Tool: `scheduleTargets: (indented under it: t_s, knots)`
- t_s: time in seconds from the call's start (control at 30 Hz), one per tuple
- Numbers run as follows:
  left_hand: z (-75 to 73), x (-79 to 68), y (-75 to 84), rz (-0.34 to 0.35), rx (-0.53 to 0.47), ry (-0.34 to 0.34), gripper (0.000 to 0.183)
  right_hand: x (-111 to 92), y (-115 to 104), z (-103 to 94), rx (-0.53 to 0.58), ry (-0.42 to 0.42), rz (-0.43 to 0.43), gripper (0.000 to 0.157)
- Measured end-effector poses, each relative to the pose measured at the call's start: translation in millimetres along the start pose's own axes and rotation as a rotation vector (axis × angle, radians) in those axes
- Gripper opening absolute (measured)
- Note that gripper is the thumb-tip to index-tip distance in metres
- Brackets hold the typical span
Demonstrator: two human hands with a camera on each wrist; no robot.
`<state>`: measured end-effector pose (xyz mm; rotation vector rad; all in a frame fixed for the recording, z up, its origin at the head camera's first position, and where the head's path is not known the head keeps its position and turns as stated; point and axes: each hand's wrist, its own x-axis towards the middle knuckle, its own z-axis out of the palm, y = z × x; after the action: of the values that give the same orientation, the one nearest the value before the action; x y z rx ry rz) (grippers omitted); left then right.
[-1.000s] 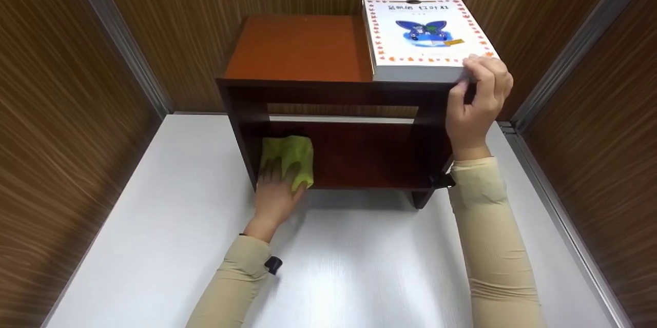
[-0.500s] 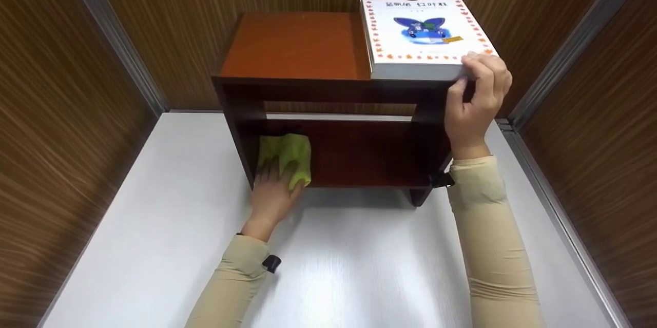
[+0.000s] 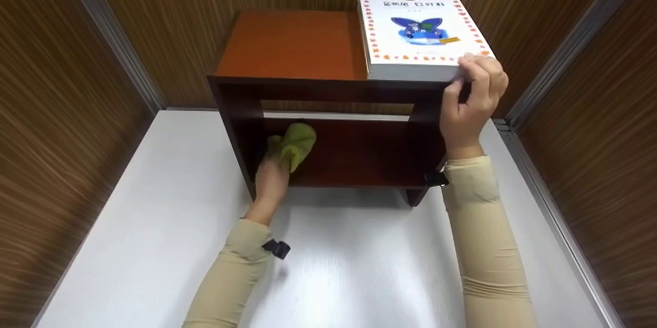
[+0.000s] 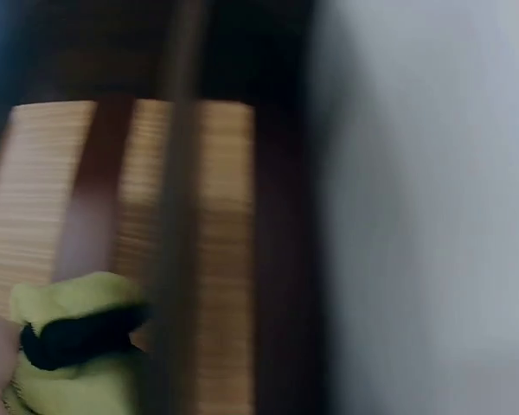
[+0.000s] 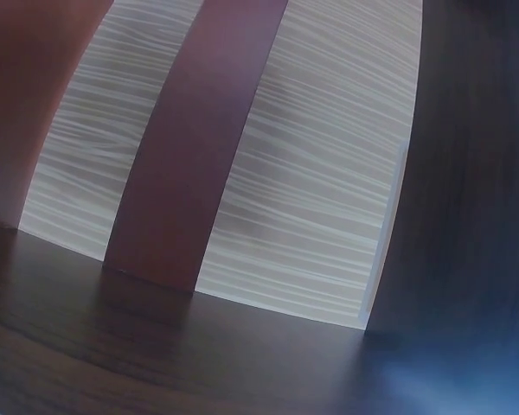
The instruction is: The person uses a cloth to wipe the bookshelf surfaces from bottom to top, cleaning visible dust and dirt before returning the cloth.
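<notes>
My left hand grips a bunched yellow-green cloth in the lower compartment of a dark reddish-brown wooden shelf, near its left side panel. In the left wrist view the cloth shows at the lower left, with a dark object across it. At the shelf's front right top corner, my right hand holds a thick white book with a butterfly picture and leaf border. Its fingers curl over the book's near corner while the thumb lies by the shelf's front edge. The right wrist view shows no hand.
The shelf's orange-brown top extends left of the book. Beneath stands a white table. Wood-grain panels enclose the back and both sides, with metal strips at the corners. A black wrist strap hangs at the left cuff.
My left hand has turned and gathered the cloth, which lay spread under its fingers, into a bunch, shifting slightly right. My right hand stays at the book's corner.
</notes>
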<state>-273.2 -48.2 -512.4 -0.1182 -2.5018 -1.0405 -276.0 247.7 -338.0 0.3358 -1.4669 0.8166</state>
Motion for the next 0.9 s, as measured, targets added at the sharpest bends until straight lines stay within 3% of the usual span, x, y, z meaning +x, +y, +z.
scheduleTargets:
  t_s: [0.07, 0.13, 0.23, 0.3, 0.37, 0.47, 0.53, 0.63, 0.73, 0.9]
  knots:
    - [-4.9, 14.7, 10.2, -0.011, -0.113, 0.048, 0.026, 0.8, 0.2, 0.1, 0.006, 0.003, -0.006, 0.022]
    - [-8.1, 30.5, 19.7, 0.031, -0.156, 0.141, 0.029, 1.5, 0.1, 0.5, 0.014, 0.0, -0.014, 0.022]
    - [-9.1, 55.9, 33.1, 0.087, -0.129, 0.281, 0.031, 2.3, -0.1, 0.7, 0.024, -0.005, -0.021, 0.022]
    - [-4.5, 73.4, 40.2, 0.101, -0.057, 0.329, 0.035, 2.9, 0.4, -0.2, 0.023, -0.002, -0.022, 0.021]
    - [5.0, 88.8, 44.3, 0.095, 0.06, 0.305, 0.04, 3.6, 1.6, -1.7, 0.017, 0.004, -0.019, 0.021]
    - [24.3, 104.3, 43.5, 0.084, 0.261, 0.204, 0.051, 4.0, 4.4, -3.4, 0.007, 0.008, -0.018, 0.022]
    - [34.2, 109.0, 40.6, 0.078, 0.316, 0.139, 0.059, 3.2, 6.3, -3.8, 0.009, 0.005, -0.023, 0.022]
    - [39.8, 111.6, 38.8, 0.056, 0.302, 0.132, 0.061, 1.1, 8.7, -3.7, 0.014, -0.005, -0.036, 0.022]
    - [38.9, 116.4, 40.4, 0.045, 0.295, 0.135, 0.051, -0.1, 10.8, -3.1, 0.013, -0.009, -0.038, 0.022]
    - [31.9, 123.5, 38.5, 0.004, 0.396, 0.016, 0.044, -3.7, 12.3, -0.6, 0.013, -0.005, -0.017, 0.022]
